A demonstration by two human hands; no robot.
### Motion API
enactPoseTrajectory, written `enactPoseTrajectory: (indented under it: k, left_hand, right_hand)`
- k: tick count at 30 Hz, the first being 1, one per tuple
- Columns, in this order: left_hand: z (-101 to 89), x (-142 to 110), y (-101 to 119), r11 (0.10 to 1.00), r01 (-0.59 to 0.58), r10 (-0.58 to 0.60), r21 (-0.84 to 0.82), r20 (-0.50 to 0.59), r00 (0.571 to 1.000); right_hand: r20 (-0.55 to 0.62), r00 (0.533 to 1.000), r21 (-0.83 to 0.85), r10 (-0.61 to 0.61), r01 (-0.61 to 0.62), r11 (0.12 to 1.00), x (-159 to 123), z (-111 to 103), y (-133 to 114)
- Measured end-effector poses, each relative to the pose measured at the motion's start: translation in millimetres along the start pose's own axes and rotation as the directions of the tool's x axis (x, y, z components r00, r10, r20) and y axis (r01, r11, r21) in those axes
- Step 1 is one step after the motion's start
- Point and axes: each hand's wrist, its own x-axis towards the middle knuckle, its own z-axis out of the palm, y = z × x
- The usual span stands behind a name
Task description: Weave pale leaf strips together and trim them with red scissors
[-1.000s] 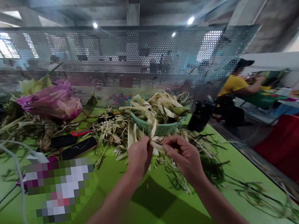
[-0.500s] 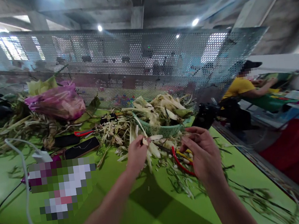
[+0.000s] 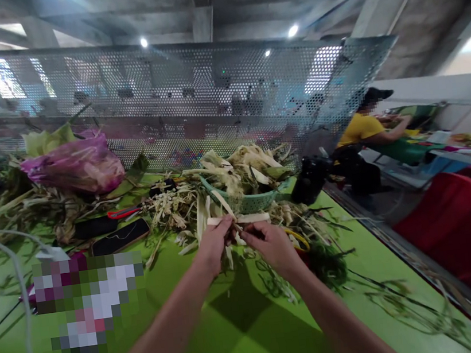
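Observation:
Pale strips (image 3: 255, 218) that look like corn husk cross just above my hands, some lying sideways and one slanting up. My left hand (image 3: 215, 247) is closed on the strips, thumb on top. Against it, my right hand (image 3: 272, 245) is pinched at the lower part of the same strips; its fingertips are partly hidden. Directly beyond my hands stands a green basket (image 3: 257, 201) heaped with dry husks (image 3: 234, 168). A yellow tool handle (image 3: 299, 238) shows beside my right hand, partly covered.
A green tangle of strands (image 3: 327, 264) lies to the right. On the left are a phone (image 3: 120, 238), a red-handled tool (image 3: 124, 212), a white cable (image 3: 24, 303) and a pink bag (image 3: 75, 165). A perforated metal screen (image 3: 155, 94) stands behind; a person in yellow (image 3: 361, 128) sits at right.
My right hand has moved left, from beside the tool handle to meet my left hand at the strips. The view has swung slightly right.

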Motion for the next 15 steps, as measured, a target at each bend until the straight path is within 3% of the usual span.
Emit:
enactPoseTrajectory:
  k: [6, 12, 15]
  left_hand:
    - [0.7, 0, 3, 0.998, 0.041, -0.043, -0.049, -0.027, 0.999]
    - [-2.4, -1, 6, 0.994, 0.041, -0.048, 0.101, 0.062, 0.997]
    - [-1.5, -3, 5, 0.992, 0.060, -0.070, 0.113, 0.085, 0.994]
  right_hand:
    - [0.036, 0.999, 0.334, -0.024, 0.010, 0.943, 4, 2, 4]
    - [-0.067, 0.997, 0.209, 0.027, -0.013, 0.978, 0, -6, -6]
    - [-0.115, 0.991, 0.245, 0.074, -0.044, 0.969, 1, -9, -7]
